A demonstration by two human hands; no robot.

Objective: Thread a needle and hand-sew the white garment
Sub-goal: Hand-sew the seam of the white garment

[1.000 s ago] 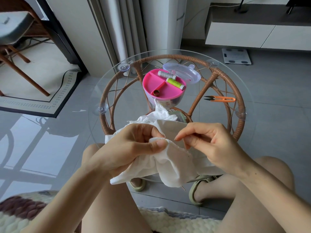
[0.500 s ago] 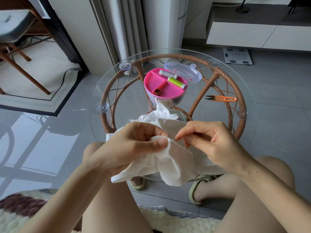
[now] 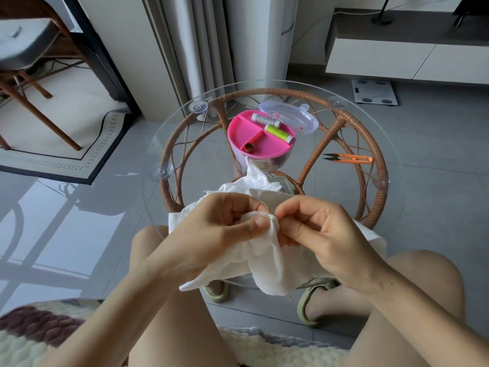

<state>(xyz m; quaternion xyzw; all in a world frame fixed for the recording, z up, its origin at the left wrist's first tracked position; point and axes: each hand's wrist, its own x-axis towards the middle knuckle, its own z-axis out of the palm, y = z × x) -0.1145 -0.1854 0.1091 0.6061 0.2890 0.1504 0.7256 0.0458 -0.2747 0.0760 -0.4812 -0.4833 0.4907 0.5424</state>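
The white garment (image 3: 267,263) is bunched over my lap and the near rim of the glass table (image 3: 391,144). My left hand (image 3: 217,234) grips a fold of it, thumb pressed on top. My right hand (image 3: 317,229) pinches the same fold's edge with thumb and forefinger, fingertips almost against my left thumb. What sits between those fingertips is too fine to make out. A thin dark sliver (image 3: 290,298) pokes out under the hanging cloth. A pink sewing box (image 3: 254,144) holds a green thread spool (image 3: 279,132) and a grey spool (image 3: 264,119).
Orange thread snips (image 3: 349,158) lie on the glass at the right. The box's clear lid (image 3: 291,117) rests behind it. A rattan frame (image 3: 180,154) shows under the glass. My knees and sandalled feet are under the near rim; a chair stands far left.
My right hand has moved left, closing the gap to the fold and my left thumb. My left hand has kept its grip on the garment.
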